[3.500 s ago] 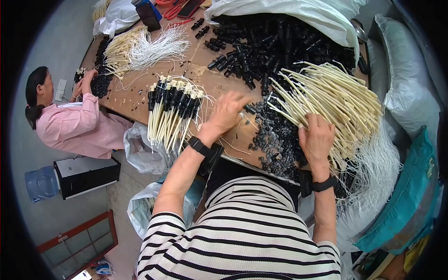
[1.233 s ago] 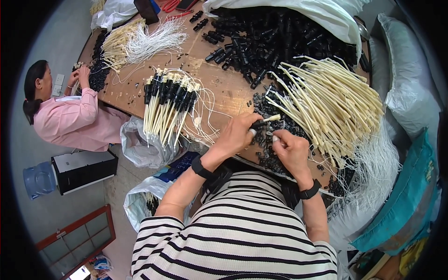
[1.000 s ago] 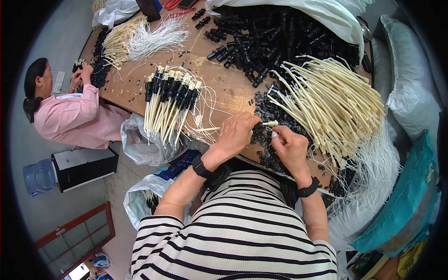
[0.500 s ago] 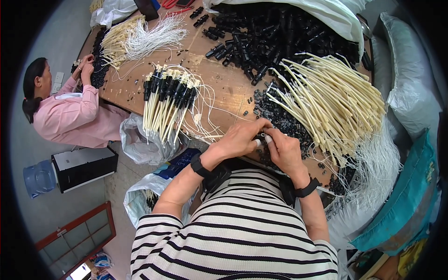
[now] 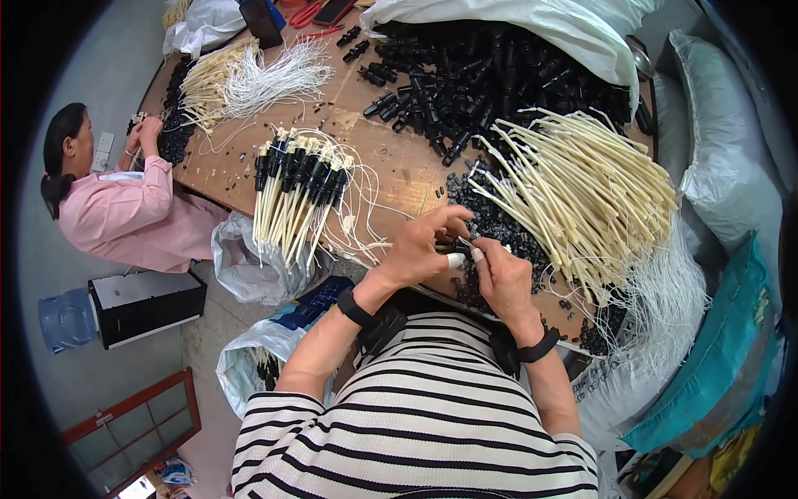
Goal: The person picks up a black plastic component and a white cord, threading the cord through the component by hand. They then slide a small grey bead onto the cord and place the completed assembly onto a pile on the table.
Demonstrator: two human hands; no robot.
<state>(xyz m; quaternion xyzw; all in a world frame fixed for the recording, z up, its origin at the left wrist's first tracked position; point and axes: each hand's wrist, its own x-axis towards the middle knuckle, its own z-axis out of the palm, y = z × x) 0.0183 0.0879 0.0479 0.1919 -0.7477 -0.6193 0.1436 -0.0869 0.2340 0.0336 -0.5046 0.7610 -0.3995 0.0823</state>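
Both my hands work close together at the table's near edge. My left hand (image 5: 422, 247) curls around a small black fitting (image 5: 450, 248), its thumb and forefinger on either side. A cream tube end (image 5: 378, 246) shows beyond that hand's wrist side; whether it joins the fitting is hidden. My right hand (image 5: 504, 279) pinches what looks like the end of a thin white cord (image 5: 465, 242) beside the fitting. White coverings wrap a fingertip or thumb on each hand. Small black pieces (image 5: 522, 237) lie scattered just past my fingers.
A heap of cream tubes (image 5: 590, 195) with white cords lies right. Black fittings (image 5: 490, 75) pile at the back under a white sack (image 5: 532, 18). A bundle of tubes with black fittings (image 5: 299, 187) stands left. A person in pink (image 5: 133, 200) works at the far left.
My left forefinger has lifted away from the thumb, exposing the black fitting. My right hand has shifted slightly toward me. The person in pink has moved their hands slightly.
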